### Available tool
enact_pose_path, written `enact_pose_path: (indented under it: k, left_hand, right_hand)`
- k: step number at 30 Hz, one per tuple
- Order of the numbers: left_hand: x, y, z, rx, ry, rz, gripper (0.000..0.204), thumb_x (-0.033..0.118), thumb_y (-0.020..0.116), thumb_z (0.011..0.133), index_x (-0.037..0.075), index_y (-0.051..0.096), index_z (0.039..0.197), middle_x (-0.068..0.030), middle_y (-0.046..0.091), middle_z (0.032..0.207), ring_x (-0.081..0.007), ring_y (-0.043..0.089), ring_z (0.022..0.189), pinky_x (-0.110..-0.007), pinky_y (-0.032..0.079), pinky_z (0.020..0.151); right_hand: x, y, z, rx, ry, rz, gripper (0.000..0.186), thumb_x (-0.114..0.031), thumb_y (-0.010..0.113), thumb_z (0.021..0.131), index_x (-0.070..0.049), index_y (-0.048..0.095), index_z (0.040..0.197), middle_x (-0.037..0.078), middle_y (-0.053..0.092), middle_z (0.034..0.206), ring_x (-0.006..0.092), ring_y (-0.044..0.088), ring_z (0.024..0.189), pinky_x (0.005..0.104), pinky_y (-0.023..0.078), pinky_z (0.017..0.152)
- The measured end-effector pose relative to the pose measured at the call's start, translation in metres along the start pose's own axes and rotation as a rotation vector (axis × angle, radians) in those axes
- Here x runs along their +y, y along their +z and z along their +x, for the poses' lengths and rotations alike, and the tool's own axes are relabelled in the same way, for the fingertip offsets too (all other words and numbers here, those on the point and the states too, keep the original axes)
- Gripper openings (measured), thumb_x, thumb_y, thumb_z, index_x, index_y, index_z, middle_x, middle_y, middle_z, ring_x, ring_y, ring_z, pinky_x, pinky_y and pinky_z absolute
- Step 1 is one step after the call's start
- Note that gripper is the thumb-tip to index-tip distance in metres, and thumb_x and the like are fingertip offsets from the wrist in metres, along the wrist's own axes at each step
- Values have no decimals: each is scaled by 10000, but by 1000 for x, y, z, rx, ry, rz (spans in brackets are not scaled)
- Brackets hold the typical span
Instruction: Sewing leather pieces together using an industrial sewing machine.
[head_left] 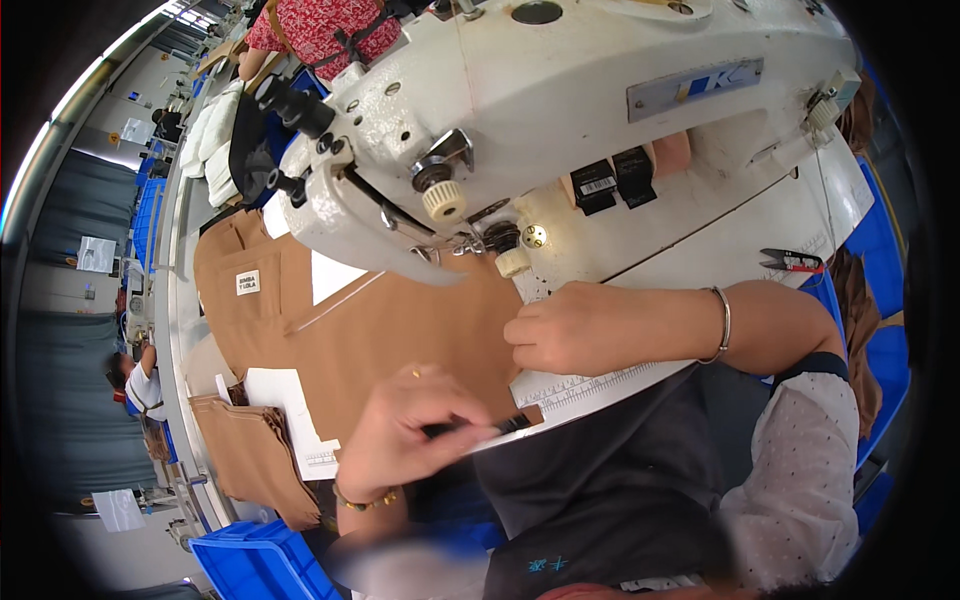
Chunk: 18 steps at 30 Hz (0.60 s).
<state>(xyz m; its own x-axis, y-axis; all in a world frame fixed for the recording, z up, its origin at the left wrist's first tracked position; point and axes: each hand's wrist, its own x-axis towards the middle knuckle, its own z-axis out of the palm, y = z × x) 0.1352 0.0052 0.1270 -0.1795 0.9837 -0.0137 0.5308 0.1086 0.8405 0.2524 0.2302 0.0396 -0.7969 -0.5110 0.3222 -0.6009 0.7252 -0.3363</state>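
A large brown fabric piece with a pocket and a small white label lies across the sewing machine's bed, under the presser foot. At the front table edge my left hand is pinched closed. From its fingertips a small black strip, perhaps a label, sticks out over the fabric's corner; motion blurs it a little. My right hand rests curled at the fabric's right edge, knuckles up. Its fingertips are hidden, so what they hold, if anything, does not show.
The white sewing machine arches over the work. Black labels lie on its bed, with thread snips to the right. A stack of brown pieces lies left. Blue bins stand beside the table. A person in red sits beyond.
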Motion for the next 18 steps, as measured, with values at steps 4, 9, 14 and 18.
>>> enact_pose_path:
  k: [4,9,14,18]
  left_hand:
    - [9,33,8,-160,91,-9,101,99,815,789,122,723,826,30,689,775,-172,626,739,-318,425,702]
    - [7,61,22,-361,151,-12,74,144,803,836,142,734,862,51,665,766,-142,597,721,-305,386,745]
    - [3,68,25,-327,144,-13,66,157,792,850,145,730,865,57,661,767,-129,610,742,-306,383,774]
    - [2,71,27,-338,126,-79,79,151,802,839,139,733,876,44,671,775,-134,621,758,-308,382,808]
  right_hand:
    - [3,6,3,75,105,113,80,-121,583,882,-53,604,918,75,557,851,272,644,770,403,533,617]
    - [9,7,8,87,215,186,64,-81,558,880,-57,591,929,98,612,878,309,670,766,432,536,658]
    - [14,4,8,121,206,309,85,-178,621,872,-110,671,883,64,675,849,291,673,760,428,523,687]
    - [19,2,11,183,193,422,144,-240,643,885,-116,699,837,71,689,803,300,660,738,438,511,685]
